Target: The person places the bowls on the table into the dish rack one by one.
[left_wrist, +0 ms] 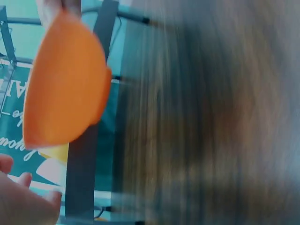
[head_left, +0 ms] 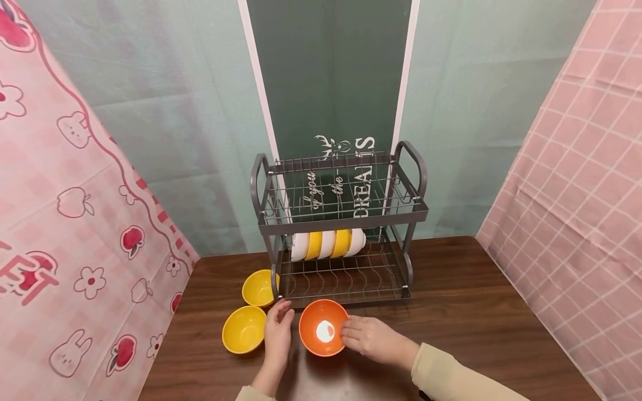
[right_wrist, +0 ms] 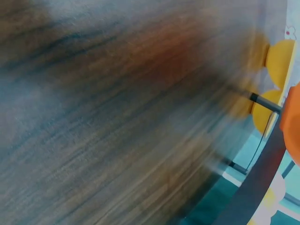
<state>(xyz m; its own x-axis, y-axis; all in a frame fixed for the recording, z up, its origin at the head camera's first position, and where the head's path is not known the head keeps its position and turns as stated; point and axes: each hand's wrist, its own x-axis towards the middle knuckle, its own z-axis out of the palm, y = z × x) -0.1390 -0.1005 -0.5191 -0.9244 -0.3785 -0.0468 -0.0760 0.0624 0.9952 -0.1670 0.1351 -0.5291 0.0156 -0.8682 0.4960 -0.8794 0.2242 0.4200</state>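
My right hand [head_left: 373, 338] holds an orange bowl [head_left: 317, 332] by its right side, fingers at the rim. In the left wrist view the orange bowl [left_wrist: 65, 84] appears raised off the table, its foot toward the wood. To the bowl's left is my left hand [head_left: 278, 331], apart from it, fingers loosely bent and holding nothing. In the left wrist view that hand [left_wrist: 23, 201] shows below the bowl. The right wrist view has only part of the orange bowl [right_wrist: 293, 126] at its edge; the right hand is out of frame there.
A dark two-tier dish rack [head_left: 346, 223] stands just beyond the bowl. On its lower tier, several white and yellow bowls [head_left: 328, 245] stand on edge in a row. Two yellow bowls sit left of my left hand, one nearer [head_left: 244, 329] and one [head_left: 259, 288] beside the rack.
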